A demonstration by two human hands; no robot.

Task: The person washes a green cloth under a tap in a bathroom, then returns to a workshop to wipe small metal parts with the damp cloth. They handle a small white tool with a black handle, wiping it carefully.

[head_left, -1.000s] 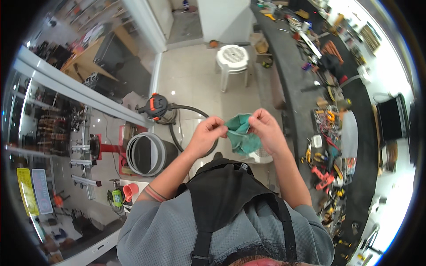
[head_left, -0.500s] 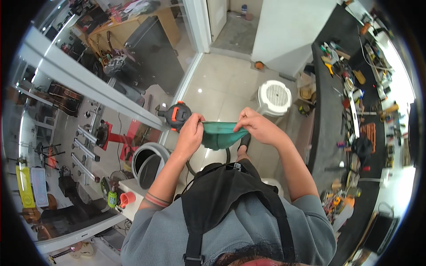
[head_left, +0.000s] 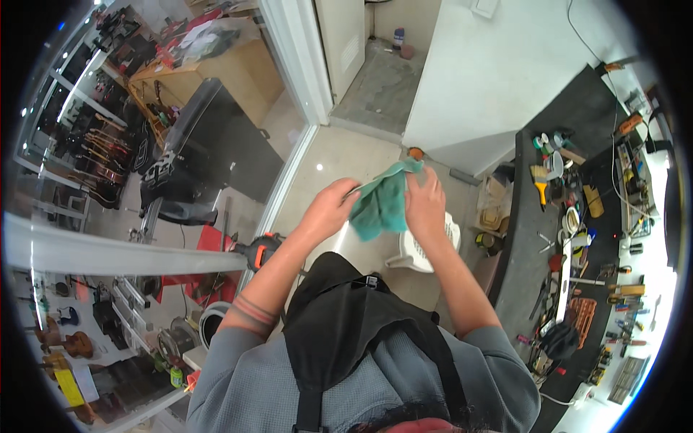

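A teal cloth (head_left: 380,204) hangs between my two hands in front of my body, creased and with darker patches on it. Its upper left edge is pinched in the fingers of my left hand (head_left: 333,209). My right hand (head_left: 426,203) grips the upper right part, where a corner pokes up above the fingers. The cloth's lower edge dangles free. Below and just right of it stands a white plastic stool (head_left: 422,254), partly covered by my right hand and forearm.
Along the right runs a dark workbench (head_left: 525,216) crowded with tools, among them a yellow-handled brush (head_left: 540,189). At the left are a glass partition frame (head_left: 130,249) and a black-and-orange machine (head_left: 261,251). An open doorway (head_left: 375,90) lies ahead.
My hands have lifted and tilted the cloth, the right one now higher and its corner raised. The view has shifted forward, toward the doorway, and the stool sits nearer my body.
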